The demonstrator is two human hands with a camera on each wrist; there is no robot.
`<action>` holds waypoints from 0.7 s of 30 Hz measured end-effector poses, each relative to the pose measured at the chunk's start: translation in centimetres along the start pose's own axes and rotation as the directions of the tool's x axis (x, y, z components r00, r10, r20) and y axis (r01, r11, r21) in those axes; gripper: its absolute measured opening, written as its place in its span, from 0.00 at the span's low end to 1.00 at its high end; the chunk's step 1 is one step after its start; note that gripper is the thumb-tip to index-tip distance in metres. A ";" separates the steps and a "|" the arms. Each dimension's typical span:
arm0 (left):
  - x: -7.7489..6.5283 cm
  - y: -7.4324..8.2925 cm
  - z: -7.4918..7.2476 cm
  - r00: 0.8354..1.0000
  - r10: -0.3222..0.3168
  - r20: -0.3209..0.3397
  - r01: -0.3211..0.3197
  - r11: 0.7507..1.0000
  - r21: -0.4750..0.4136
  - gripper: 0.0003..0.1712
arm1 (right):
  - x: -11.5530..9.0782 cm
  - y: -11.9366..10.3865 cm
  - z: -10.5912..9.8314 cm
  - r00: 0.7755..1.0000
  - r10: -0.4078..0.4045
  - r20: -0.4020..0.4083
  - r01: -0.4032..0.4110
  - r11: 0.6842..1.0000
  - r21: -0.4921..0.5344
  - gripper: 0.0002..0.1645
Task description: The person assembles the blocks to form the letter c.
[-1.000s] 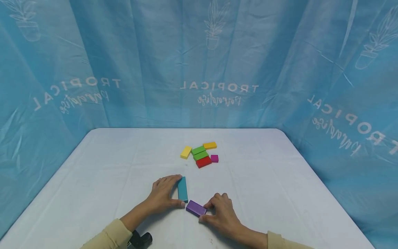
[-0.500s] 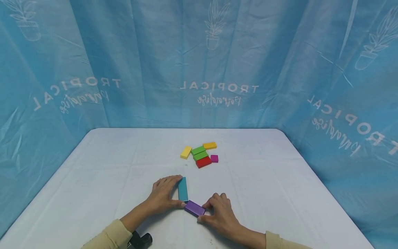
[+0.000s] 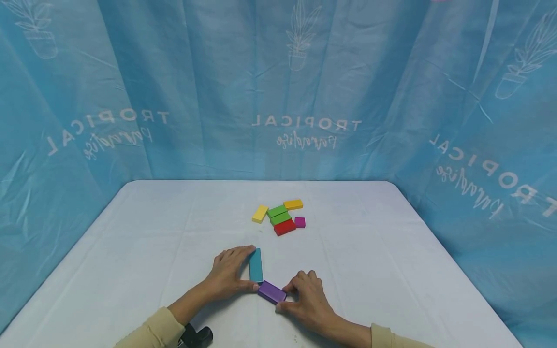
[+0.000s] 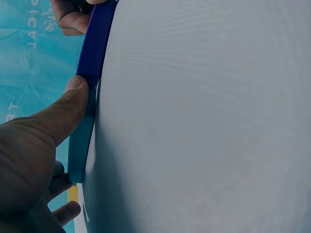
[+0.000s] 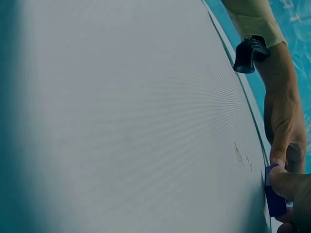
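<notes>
A teal rectangular block lies on the white table, its long side running away from me. My left hand spans it, with the thumb at the near end and fingertips at the far end. My right hand pinches a purple block by its right end between thumb and fingers. The purple block lies at a slant, its left corner right at the teal block's near end. In the left wrist view, the left thumb is at the joint of the two blocks.
Farther back on the table lie two green blocks side by side, a red block, a magenta cube and two yellow blocks. A blue printed curtain surrounds the table. A black wrist camera shows beneath the left sleeve.
The right hand has slid the purple block slightly left, up against the near end of the teal block. The left hand has stayed almost still.
</notes>
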State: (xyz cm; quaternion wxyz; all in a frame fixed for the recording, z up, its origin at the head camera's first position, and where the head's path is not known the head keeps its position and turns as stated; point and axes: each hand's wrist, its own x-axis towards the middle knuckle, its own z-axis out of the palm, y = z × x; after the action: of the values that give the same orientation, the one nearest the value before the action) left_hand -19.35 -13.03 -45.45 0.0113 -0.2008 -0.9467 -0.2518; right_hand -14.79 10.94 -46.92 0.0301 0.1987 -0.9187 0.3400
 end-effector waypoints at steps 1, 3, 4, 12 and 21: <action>0.0 0.0 0.0 1.000 0.002 -0.001 -0.002 1.000 0.000 0.53 | 0.0 0.0 0.0 1.000 0.002 0.000 -0.002 1.000 0.000 0.19; 0.0 -0.1 0.1 1.000 0.007 -0.004 -0.007 1.000 0.000 0.53 | 0.0 -0.1 0.0 1.000 0.006 0.003 -0.006 1.000 -0.001 0.19; 0.0 -0.1 0.1 1.000 0.008 -0.004 -0.008 1.000 0.001 0.53 | 0.0 -0.1 0.0 1.000 0.006 0.004 -0.006 1.000 -0.001 0.19; 0.0 -0.2 0.1 1.000 0.008 0.001 -0.008 1.000 0.013 0.54 | -0.1 -0.1 -0.1 1.000 -0.001 0.006 0.001 1.000 -0.001 0.19; 0.0 0.0 -0.4 1.000 0.010 -0.016 -0.010 0.999 -0.032 0.48 | 0.0 0.0 -0.1 1.000 0.000 0.008 0.000 1.000 -0.001 0.19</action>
State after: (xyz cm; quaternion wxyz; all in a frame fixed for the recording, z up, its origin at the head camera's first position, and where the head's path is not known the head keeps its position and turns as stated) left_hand -19.43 -13.23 -45.15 0.0169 -0.2037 -0.9414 -0.2682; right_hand -14.83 11.00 -46.87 0.0266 0.2000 -0.9189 0.3389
